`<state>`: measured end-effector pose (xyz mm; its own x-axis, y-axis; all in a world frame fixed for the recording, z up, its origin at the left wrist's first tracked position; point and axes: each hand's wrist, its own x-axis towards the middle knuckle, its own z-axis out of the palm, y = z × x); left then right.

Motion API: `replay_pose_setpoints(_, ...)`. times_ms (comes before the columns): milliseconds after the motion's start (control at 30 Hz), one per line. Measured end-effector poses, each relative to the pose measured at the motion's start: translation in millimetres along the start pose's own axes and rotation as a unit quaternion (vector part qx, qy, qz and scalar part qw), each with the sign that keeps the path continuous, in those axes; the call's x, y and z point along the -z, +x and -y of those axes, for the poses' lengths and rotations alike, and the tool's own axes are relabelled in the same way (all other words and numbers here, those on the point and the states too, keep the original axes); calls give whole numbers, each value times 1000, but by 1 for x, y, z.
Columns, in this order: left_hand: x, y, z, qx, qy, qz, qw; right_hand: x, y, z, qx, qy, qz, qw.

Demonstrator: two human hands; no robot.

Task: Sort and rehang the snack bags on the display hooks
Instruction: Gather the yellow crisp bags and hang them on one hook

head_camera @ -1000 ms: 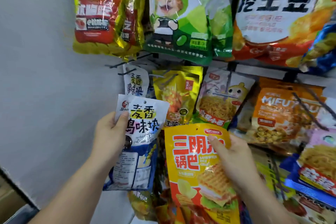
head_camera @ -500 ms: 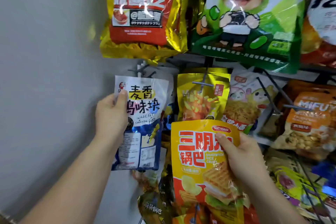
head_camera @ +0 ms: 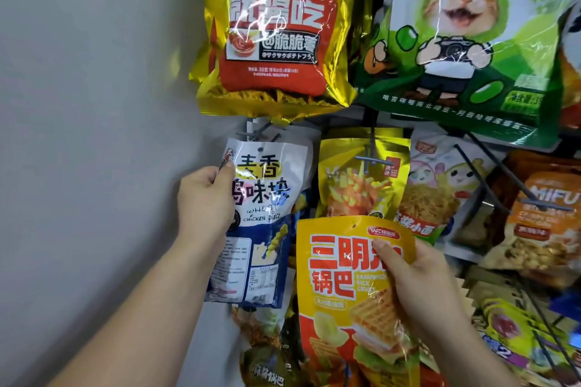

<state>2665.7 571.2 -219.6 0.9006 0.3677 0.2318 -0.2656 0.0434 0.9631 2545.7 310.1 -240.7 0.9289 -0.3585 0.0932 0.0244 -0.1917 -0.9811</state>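
My left hand (head_camera: 206, 198) grips a white and blue chicken-piece snack bag (head_camera: 267, 198) by its left edge, thumb on the front. The bag's top hole sits just below a grey hook (head_camera: 256, 134) that carries more bags of the same kind. My right hand (head_camera: 418, 280) grips a yellow sandwich rice-crust bag (head_camera: 339, 280) by its upper right side, held lower and to the right, in front of the hanging bags.
Large gold fries bags (head_camera: 276, 31) and a green cat bag (head_camera: 471, 41) hang on the top row. A yellow fries bag (head_camera: 358, 179), a noodle bag (head_camera: 440, 185) and an orange MIFU bag (head_camera: 547, 223) hang alongside. A grey wall (head_camera: 88, 135) lies left.
My left hand has raised the white and blue bag up toward the left hook. The view has shifted left and closer to the rack. My right hand keeps its hold on the yellow bag.
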Motion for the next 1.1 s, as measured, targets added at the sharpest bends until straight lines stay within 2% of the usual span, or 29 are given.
replay_pose_setpoints(367,-28,20,17,-31,43,12,999,4,7,4,-10,47,6,999)
replay_pose_setpoints(567,-45,36,22,-46,119,-8,992,7,12,4,3,43,6,999)
replay_pose_setpoints(733,-56,42,21,-22,147,-8,989,8,11,4,17,38,5,999)
replay_pose_setpoints(1100,-40,19,38,-40,158,-3,987,35,9,-10,-1,16,-47,999)
